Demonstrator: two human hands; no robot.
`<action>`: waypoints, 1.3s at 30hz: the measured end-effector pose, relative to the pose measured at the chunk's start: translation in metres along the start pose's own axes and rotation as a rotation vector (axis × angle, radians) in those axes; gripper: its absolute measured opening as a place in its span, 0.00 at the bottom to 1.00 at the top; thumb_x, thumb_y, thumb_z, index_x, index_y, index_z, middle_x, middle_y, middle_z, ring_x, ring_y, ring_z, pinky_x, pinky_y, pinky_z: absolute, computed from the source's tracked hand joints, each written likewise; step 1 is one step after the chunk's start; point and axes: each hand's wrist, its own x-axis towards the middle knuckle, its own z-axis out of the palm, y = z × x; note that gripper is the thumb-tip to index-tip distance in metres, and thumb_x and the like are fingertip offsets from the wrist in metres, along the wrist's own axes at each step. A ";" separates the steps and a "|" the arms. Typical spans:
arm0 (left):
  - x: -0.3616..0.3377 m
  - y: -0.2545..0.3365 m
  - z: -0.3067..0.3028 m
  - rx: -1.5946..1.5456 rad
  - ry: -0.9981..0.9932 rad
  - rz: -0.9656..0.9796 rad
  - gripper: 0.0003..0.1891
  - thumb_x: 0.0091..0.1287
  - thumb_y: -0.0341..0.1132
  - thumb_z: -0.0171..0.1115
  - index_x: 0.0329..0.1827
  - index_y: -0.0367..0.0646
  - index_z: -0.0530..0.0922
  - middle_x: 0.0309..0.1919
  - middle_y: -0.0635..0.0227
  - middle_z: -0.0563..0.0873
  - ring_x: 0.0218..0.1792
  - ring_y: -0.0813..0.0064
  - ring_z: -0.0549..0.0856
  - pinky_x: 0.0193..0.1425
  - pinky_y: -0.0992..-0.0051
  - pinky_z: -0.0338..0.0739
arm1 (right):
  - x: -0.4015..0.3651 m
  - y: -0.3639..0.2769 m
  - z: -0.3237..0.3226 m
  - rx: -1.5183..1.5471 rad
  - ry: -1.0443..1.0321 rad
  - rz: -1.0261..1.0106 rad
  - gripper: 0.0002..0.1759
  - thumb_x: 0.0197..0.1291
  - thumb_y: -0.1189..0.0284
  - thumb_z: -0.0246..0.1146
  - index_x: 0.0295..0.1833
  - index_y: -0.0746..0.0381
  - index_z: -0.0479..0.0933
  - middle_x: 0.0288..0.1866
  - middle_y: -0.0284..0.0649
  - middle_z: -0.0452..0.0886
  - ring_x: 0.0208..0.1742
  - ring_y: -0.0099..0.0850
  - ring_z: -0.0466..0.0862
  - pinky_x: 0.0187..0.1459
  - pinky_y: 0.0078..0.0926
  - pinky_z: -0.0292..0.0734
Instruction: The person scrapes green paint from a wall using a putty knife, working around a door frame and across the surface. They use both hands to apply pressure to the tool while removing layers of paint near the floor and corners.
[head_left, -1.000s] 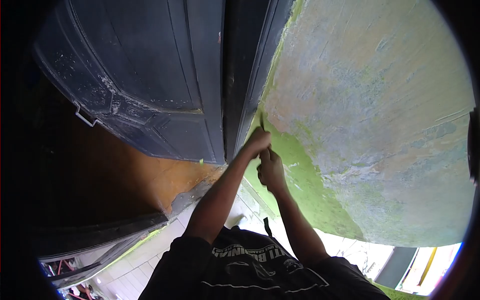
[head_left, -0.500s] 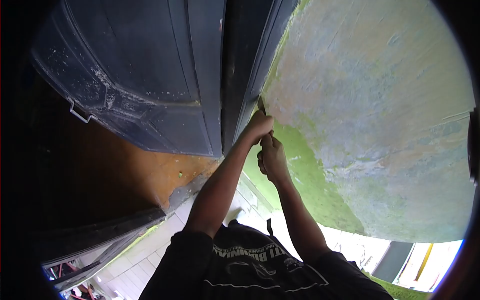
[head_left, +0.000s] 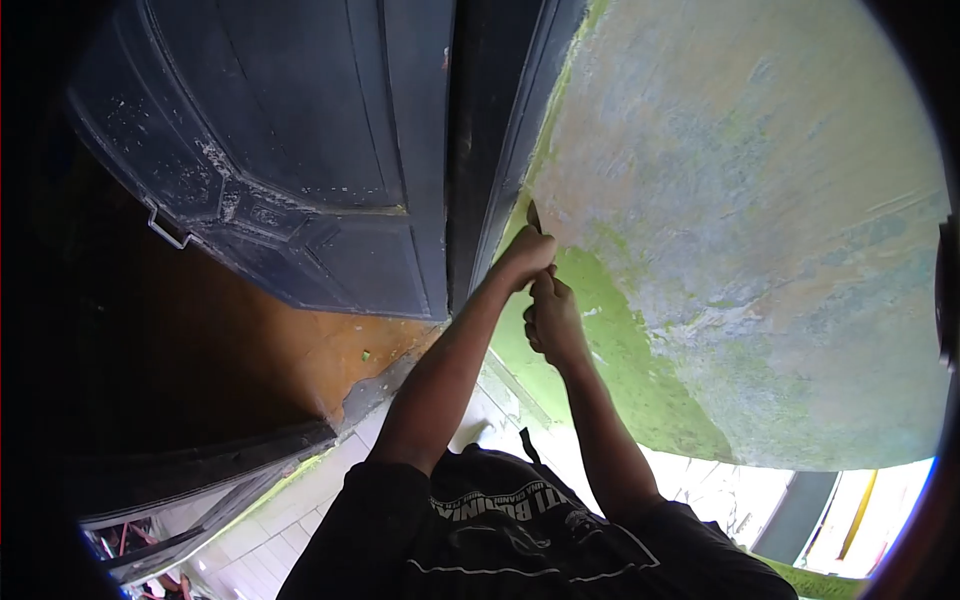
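Biggest thing in view: the wall (head_left: 750, 200) on the rt, plaster mostly bare w/ grey, blue and tan patches. A green paint band (head_left: 620, 370) is left along its lower edge and in a thin strip by the door frame (head_left: 490, 150). Left of that is a dark blue panelled door (head_left: 300, 150) w/ a small metal latch (head_left: 165, 232), standing over an orange-brown floor (head_left: 300, 350) and pale tiles (head_left: 330, 480). The person's black printed shirt (head_left: 500, 530) fills the bottom, and both bare arms reach up to one spot where frame meets wall. The left hand (head_left: 525, 255) is on top, fingers curled tight into a fist round a thin tool (head_left: 533, 213). Only its dark tip shows, poking out above the knuckles and lying against the wall right at the frame edge, at the upper limit of the green. The right hand (head_left: 552, 320) sits directly under and touches the left, fingers also closed. It looks clamped on the lower part of the same tool, tho the handle is hidden inside both fists. Stacked grip probably = more push and a steadier tip, w/ wrists kept close to the wall so the tip stays flat on the paint. So the tool runs thru both fists, tip just beyond the left fingers and nothing visible below the right hand.
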 end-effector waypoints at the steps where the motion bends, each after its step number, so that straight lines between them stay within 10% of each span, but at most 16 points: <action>1: 0.008 -0.005 -0.007 0.022 -0.035 0.005 0.09 0.53 0.27 0.46 0.26 0.31 0.75 0.17 0.57 0.77 0.18 0.66 0.78 0.22 0.65 0.69 | 0.008 0.006 0.004 0.002 -0.008 -0.037 0.18 0.70 0.56 0.44 0.34 0.59 0.65 0.14 0.28 0.61 0.08 0.19 0.58 0.09 0.22 0.49; 19: 0.032 -0.027 -0.023 -0.018 -0.031 -0.015 0.09 0.54 0.27 0.47 0.24 0.34 0.77 0.18 0.56 0.78 0.19 0.65 0.78 0.21 0.66 0.70 | 0.022 0.018 0.011 -0.018 -0.067 -0.032 0.20 0.67 0.53 0.46 0.33 0.57 0.63 0.13 0.29 0.60 0.09 0.21 0.59 0.10 0.24 0.49; 24: 0.028 -0.123 0.010 0.148 -0.098 0.084 0.11 0.53 0.34 0.51 0.20 0.35 0.77 0.15 0.59 0.78 0.13 0.67 0.75 0.17 0.65 0.69 | 0.010 0.098 -0.023 0.100 -0.094 0.034 0.19 0.68 0.53 0.46 0.34 0.57 0.66 0.13 0.29 0.60 0.09 0.20 0.60 0.10 0.24 0.51; 28: -0.046 -0.161 0.065 -0.690 -0.167 -0.149 0.05 0.55 0.26 0.53 0.32 0.35 0.71 0.23 0.62 0.76 0.23 0.69 0.80 0.28 0.62 0.82 | -0.013 0.178 -0.060 -0.041 -0.054 -0.197 0.16 0.68 0.55 0.46 0.36 0.55 0.66 0.15 0.28 0.62 0.10 0.19 0.61 0.11 0.20 0.51; 31: -0.067 -0.156 0.084 -0.649 -0.147 -0.033 0.07 0.60 0.27 0.54 0.38 0.38 0.67 0.22 0.62 0.73 0.21 0.69 0.78 0.28 0.61 0.83 | -0.039 0.164 -0.074 -0.039 -0.056 -0.332 0.15 0.69 0.54 0.46 0.34 0.53 0.63 0.16 0.27 0.60 0.10 0.18 0.60 0.11 0.18 0.51; 34: -0.051 -0.142 0.090 -0.530 -0.161 0.009 0.09 0.60 0.27 0.54 0.41 0.39 0.66 0.20 0.64 0.73 0.16 0.69 0.76 0.26 0.62 0.83 | -0.059 0.113 -0.071 0.220 -0.009 0.113 0.16 0.69 0.55 0.45 0.33 0.53 0.60 0.15 0.26 0.57 0.10 0.18 0.58 0.10 0.18 0.51; 39: -0.047 -0.078 0.085 -0.517 -0.017 -0.037 0.05 0.59 0.26 0.51 0.35 0.43 0.65 0.18 0.70 0.67 0.14 0.76 0.70 0.22 0.64 0.79 | -0.011 0.118 -0.091 -0.350 -0.025 -0.466 0.17 0.70 0.61 0.44 0.30 0.59 0.63 0.13 0.29 0.61 0.08 0.20 0.61 0.09 0.21 0.54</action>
